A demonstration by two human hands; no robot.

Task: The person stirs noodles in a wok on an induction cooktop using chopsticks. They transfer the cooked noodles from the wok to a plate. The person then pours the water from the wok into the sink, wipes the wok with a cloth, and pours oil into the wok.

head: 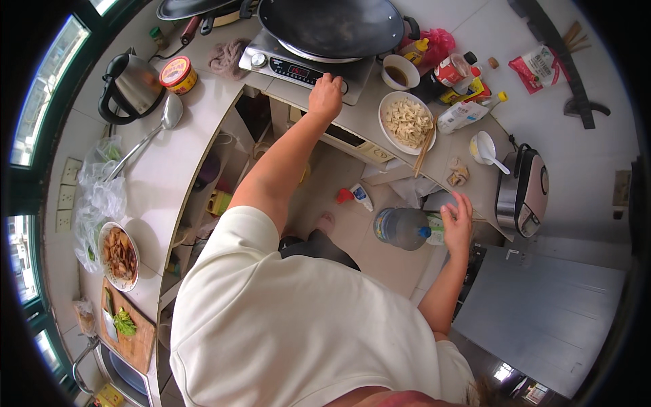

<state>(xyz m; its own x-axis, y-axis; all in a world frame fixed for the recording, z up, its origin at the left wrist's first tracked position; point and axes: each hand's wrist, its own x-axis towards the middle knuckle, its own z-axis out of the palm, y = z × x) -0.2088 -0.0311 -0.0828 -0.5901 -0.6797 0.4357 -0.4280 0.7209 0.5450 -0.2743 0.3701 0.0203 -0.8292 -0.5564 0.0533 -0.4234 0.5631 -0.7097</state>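
My left hand [326,96] reaches forward to the control panel [290,70] of an induction cooker [356,81]. Its fingers are bunched at the panel's right part, and the fingertips are partly hidden. A lit red display shows beside them. On the cooker rests a large black wok [335,25] with two side handles; no food shows in its visible part. My right hand [457,224] hovers near the counter's front edge with fingers apart, holding nothing. Below it on the floor lies a big clear water jug [402,229] with a blue cap.
Right of the cooker are a bowl of brown liquid [396,74], a noodle bowl [408,122] with chopsticks [426,147], sauce bottles [452,76] and a rice cooker [524,188]. Along the left counter are a kettle [135,84], a ladle [147,132], a meat bowl [119,257] and a cutting board [137,346].
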